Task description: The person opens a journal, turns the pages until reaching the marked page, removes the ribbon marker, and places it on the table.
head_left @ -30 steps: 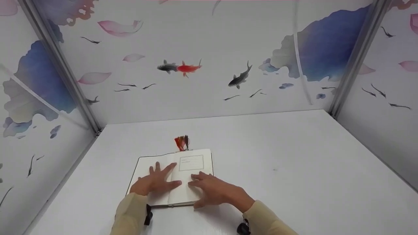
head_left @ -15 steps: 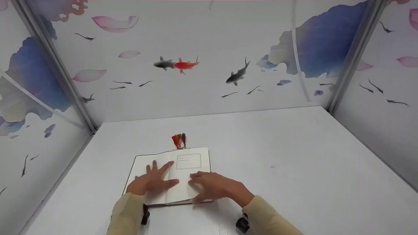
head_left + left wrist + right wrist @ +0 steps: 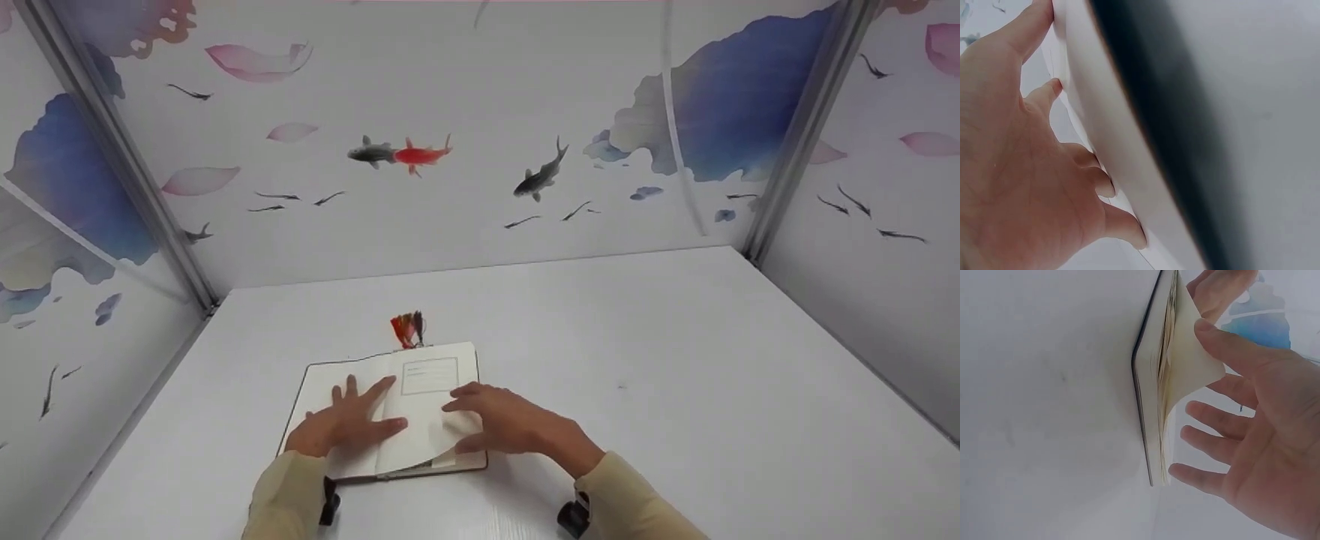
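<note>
An open notebook (image 3: 324, 376) with cream pages and a dark cover lies on the white table. My left hand (image 3: 345, 424) rests on its left page with spread fingers, the thumb reaching over the fold. At the lower right corner, my right hand (image 3: 517, 421) pinches a page (image 3: 1193, 365) between thumb and index finger. That corner is lifted and curved, with more pages showing below it. In the right wrist view the other fingers (image 3: 1207, 478) extend past the page stack. A printed frame with lines (image 3: 429, 376) marks the upper part of the lifted page.
Red, brown and dark tassels (image 3: 408, 328) stick out from the notebook's top edge. White panels painted with fish (image 3: 540, 180) and petals enclose the white table (image 3: 637, 337) at the back and sides. Metal posts (image 3: 795, 142) stand at the corners.
My right hand has drawn slightly right and raised the page's lower right corner, which lay almost flat before. The left hand keeps its place on the left page.
</note>
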